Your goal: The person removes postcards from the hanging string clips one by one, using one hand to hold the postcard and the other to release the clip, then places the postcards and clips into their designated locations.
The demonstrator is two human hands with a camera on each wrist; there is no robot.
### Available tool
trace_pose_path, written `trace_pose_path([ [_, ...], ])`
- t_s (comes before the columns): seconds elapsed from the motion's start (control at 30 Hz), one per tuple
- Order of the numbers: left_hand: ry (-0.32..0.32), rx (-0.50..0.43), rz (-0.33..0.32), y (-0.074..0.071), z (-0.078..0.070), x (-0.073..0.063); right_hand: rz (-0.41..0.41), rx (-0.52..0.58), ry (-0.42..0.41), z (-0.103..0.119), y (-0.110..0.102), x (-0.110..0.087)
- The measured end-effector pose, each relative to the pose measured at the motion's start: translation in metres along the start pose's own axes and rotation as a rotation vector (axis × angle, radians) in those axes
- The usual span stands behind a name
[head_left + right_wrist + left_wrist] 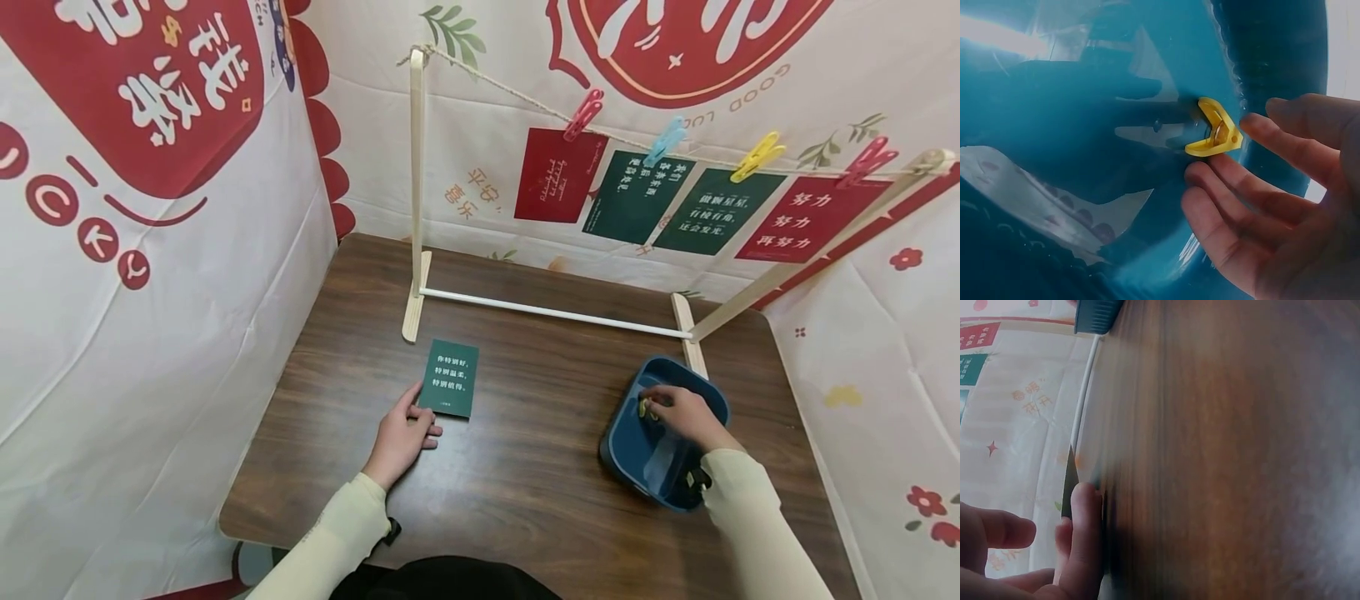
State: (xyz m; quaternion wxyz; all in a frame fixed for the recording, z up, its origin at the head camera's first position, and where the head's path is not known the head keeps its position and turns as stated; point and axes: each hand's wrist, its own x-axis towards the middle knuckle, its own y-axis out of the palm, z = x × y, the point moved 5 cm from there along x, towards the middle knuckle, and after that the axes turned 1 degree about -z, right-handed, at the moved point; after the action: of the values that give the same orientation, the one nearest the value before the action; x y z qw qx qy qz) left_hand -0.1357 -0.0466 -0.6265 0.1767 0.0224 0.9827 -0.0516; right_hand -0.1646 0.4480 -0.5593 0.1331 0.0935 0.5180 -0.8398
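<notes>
Simultaneously, yellow clip (1222, 143) at the right hand (678, 414), green card (450, 379) at the left hand (401, 437)

The yellow clip is inside the blue bin (609, 454), toward its left wall. In the right wrist view its V opens leftward, away from the palm, with the narrow end toward the index fingertip and its midline nearly level. Fingers lie above and below that end, the thumb apart from it; whether they pinch it I cannot tell.

The green card is on the table (525, 467), left of the blue bin, printed side up. Its long axis runs away from the person, the far end leaning slightly right. The left hand is at the near left corner, index finger along the edge; I cannot tell whether the card is clamped.

Only the right wrist view makes out the clip's metal spring; from the head it is a small yellow patch. The left wrist view reduces the green card to a dark sliver beside the fingers, while the head view shows its white characters. All four hanging cards (641, 200), pegged along the rope (498, 87), appear whole only there.
</notes>
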Motion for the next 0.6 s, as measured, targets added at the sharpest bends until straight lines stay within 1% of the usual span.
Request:
trace_pose_path([
  [0.23, -0.018, 0.082, -0.005, 0.000, -0.002, -0.002, -0.049, 0.009, 0.015, -0.002, -0.004, -0.008],
  [0.4, 0.009, 0.130, -0.013, -0.001, -0.003, -0.001, -0.066, 0.036, 0.031, -0.006, -0.009, -0.012],
  [0.5, 0.029, 0.115, -0.020, -0.002, -0.004, -0.001, -0.070, 0.054, 0.039, -0.006, -0.012, -0.015],
  [0.6, 0.064, 0.088, -0.033, -0.002, -0.006, 0.000, -0.091, 0.050, 0.043, -0.005, -0.016, -0.018],
])
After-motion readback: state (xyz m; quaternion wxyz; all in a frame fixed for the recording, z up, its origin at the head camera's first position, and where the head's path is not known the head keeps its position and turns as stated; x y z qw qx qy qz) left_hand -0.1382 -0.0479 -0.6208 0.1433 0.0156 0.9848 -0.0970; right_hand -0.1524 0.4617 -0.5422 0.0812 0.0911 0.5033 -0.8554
